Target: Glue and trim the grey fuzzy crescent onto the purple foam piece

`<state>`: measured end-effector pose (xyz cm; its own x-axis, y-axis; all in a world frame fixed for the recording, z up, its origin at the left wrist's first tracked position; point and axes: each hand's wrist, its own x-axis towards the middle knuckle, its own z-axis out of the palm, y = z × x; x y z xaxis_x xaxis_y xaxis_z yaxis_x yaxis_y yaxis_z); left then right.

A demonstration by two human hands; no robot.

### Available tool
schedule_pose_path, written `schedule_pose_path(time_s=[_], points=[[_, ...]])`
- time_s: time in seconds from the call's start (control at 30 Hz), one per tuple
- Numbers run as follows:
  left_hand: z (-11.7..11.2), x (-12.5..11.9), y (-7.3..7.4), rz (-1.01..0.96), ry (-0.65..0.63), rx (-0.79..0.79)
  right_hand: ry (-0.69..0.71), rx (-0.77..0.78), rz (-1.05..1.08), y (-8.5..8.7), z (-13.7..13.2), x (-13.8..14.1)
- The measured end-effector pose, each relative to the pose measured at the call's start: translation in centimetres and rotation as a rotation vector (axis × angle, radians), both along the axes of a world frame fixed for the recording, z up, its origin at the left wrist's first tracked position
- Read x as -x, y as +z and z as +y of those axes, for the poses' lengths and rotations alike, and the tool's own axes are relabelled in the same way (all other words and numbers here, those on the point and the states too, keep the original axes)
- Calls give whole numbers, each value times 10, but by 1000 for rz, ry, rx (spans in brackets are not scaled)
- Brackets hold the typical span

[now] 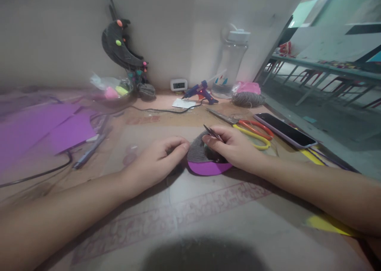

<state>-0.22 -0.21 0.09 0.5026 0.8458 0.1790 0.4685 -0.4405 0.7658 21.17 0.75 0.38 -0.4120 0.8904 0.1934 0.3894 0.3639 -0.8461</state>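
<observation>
A rounded purple paper piece [209,168] lies on the table in front of me, largely covered by rows of grey yarn [197,148]. My left hand [159,158] is closed, its thumb and forefinger pressed together at the piece's left edge. Whether a loose strand is between those fingertips is too small to tell. My right hand [230,146] rests over the piece's right side, closed around a small tool with dark pointed tips [209,131], like snips or tweezers. The fingers hide its rear part.
Large scissors [253,134] and a phone [284,129] lie right. Behind are a glue gun [201,91] with a lit red light, a clock [179,85], a bottle [230,60] and grey yarn [247,99]. Purple sheets [44,124] and a pen [91,150] lie left.
</observation>
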Motion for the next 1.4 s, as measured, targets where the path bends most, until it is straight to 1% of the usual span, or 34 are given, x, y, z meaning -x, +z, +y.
schedule_pose_path(time_s=[0.17, 0.3, 0.37, 0.43, 0.53, 0.67, 0.73, 0.77, 0.87, 1.1, 1.27, 1.4], points=[[-1, -2, 2, 20, 15, 30, -24, -34, -3, -1, 1, 0], [-4, -2, 5, 38, 53, 5, -41, -26, -13, 0, 2, 0], [-4, -2, 6, 35, 78, -7, -59, -54, -43, 0, 3, -2], [-4, -2, 5, 18, 93, -14, -62, -180, -83, -1, 4, -6], [-2, -1, 3, -14, 105, -6, -30, -491, -178, -2, 4, -13], [-2, 0, 1, -51, 91, 16, 52, -858, -429, 0, 1, -15], [-1, 0, 1, -52, 87, 5, 90, -984, -531, 2, -1, -14], [-1, 0, 1, -50, 90, -7, 91, -1022, -560, 3, -1, -13], [-1, 0, 1, -47, 102, -43, 57, -1060, -593, 5, 0, -12], [-6, 0, 3, -29, 112, -72, 4, -1025, -601, 2, 5, -15], [-6, 1, 3, -25, 110, -84, 17, -994, -564, 0, 6, -15], [-5, 1, 2, -25, 134, -57, 7, -1026, -587, 1, 6, -15]])
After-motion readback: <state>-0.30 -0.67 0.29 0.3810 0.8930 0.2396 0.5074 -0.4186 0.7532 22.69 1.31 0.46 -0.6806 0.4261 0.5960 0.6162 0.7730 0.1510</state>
